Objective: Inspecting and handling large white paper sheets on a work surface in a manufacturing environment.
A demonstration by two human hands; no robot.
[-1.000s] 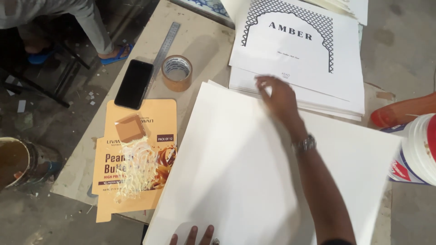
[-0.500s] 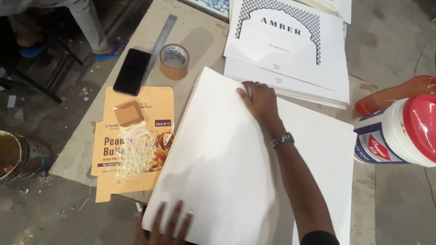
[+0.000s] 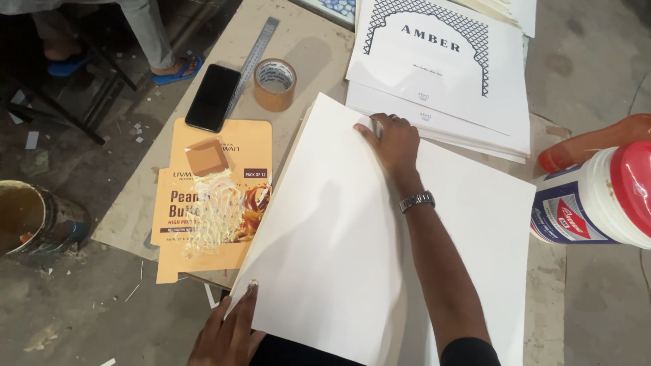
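We press our right hand [image 3: 393, 139] flat on the white sheet's [image 3: 339, 230] far edge while our left hand [image 3: 227, 332] pins its near corner, neither grip clenched, keeping it flat on the surface [image 3: 319, 54].

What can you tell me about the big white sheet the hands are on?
The big white sheet is plain, blank and stiff-looking like card, lying flat and slanted on the wooden board. The right hand presses its far edge; the left hand holds its near corner. Its left edge overlaps the orange flattened carton.
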